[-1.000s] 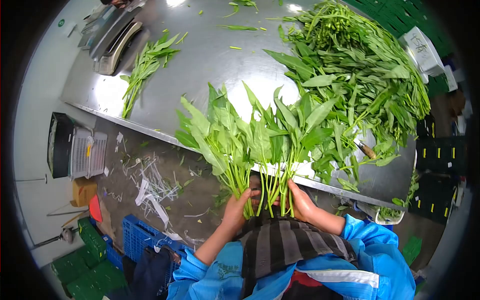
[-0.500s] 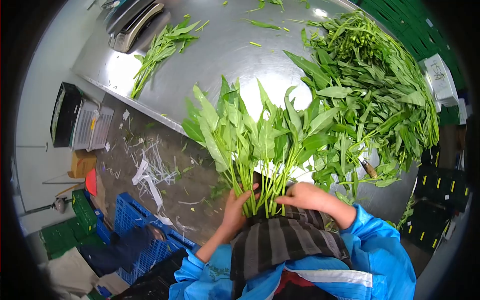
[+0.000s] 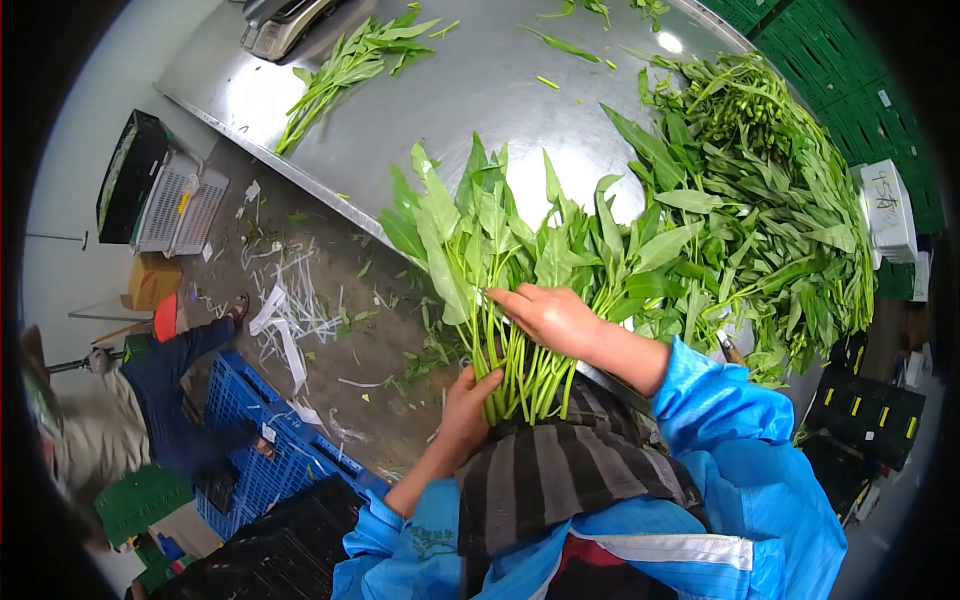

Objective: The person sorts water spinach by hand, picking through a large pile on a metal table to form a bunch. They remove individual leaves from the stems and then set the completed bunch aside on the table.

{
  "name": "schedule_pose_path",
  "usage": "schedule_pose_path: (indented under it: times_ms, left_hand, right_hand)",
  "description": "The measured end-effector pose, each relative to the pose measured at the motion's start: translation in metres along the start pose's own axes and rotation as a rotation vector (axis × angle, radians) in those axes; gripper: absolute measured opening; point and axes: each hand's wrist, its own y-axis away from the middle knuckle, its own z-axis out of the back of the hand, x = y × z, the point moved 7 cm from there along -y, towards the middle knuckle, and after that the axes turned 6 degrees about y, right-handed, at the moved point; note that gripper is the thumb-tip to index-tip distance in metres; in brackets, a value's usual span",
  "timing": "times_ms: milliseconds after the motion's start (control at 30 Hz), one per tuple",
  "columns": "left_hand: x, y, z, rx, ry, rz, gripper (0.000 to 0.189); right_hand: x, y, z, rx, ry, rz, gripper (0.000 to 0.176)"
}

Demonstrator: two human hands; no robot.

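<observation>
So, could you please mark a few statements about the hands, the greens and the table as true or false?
1. The left hand grips the bundle by its stem ends. True.
2. A small bunch lies apart on the steel table. True.
3. The right hand rests flat on the table. False: it lies across the bundle's stems, above the left hand.
4. The big pile of greens is left of the bundle. False: it is to the bundle's right.
5. The crate on the floor is red. False: it is blue.
</observation>
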Motion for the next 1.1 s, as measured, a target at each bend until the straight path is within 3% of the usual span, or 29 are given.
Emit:
schedule_pose_path:
  times_ms: [67, 200, 300, 400, 433, 533, 567, 633, 667, 733, 767, 833, 1067, 1100]
  left_hand:
    - [-0.001, 0.001, -0.002, -0.01, 0.005, 0.029, 0.026]
    - [0.001, 0.002, 0.003, -0.041, 0.033, 0.021, 0.025]
    - [0.005, -0.001, 0.004, 0.032, 0.041, 0.026, 0.03]
    - [0.005, -0.002, 0.005, 0.023, 0.018, 0.019, 0.03]
    - [0.006, -0.001, 0.005, 0.012, 0.022, 0.014, 0.03]
    - [0.007, 0.004, 0.005, 0.029, 0.057, -0.002, 0.035]
    - [0.004, 0.004, 0.003, 0.027, 0.084, -0.022, 0.036]
    - [0.001, 0.004, 0.004, -0.026, 0.137, -0.031, 0.039]
    - [0.0, 0.004, 0.006, -0.052, 0.164, -0.034, 0.041]
    - [0.002, 0.001, 0.008, 0.009, 0.132, -0.037, 0.037]
    - [0.003, 0.001, 0.009, 0.038, 0.115, -0.04, 0.034]
    - [-0.001, 0.003, 0.006, 0.058, 0.076, -0.084, 0.034]
    - [0.005, 0.006, 0.019, -0.02, 0.182, 0.028, 0.021]
    - [0.004, 0.006, 0.018, -0.021, 0.158, 0.017, 0.019]
  right_hand:
    - [0.0, -0.013, -0.005, 0.084, 0.149, 0.06, 0.026]
    - [0.002, -0.022, -0.006, 0.053, 0.183, 0.336, 0.011]
    - [0.004, -0.018, 0.004, 0.089, 0.198, 0.375, 0.009]
    - [-0.008, -0.018, 0.041, -0.141, 0.105, 0.216, 0.014]
    - [-0.036, -0.021, 0.048, -0.088, 0.184, -0.021, 0.013]
    - [-0.067, -0.012, 0.134, -0.627, 0.293, -0.165, 0.016]
    - [-0.068, -0.012, 0.137, -0.663, 0.242, -0.157, 0.016]
    - [-0.067, -0.021, 0.094, -0.258, -0.169, -0.464, 0.019]
    - [-0.044, -0.026, 0.078, -0.248, -0.168, -0.278, 0.019]
    - [-0.005, -0.041, 0.037, 0.07, -0.027, -0.074, 0.022]
    - [0.008, -0.044, 0.025, 0.028, -0.097, 0.089, 0.017]
    - [0.01, -0.046, 0.003, 0.043, -0.099, 0.164, 0.017]
    - [-0.008, -0.019, 0.0, 0.272, 0.099, 0.041, 0.016]
    - [-0.008, -0.021, 0.006, 0.182, 0.092, 0.036, 0.016]
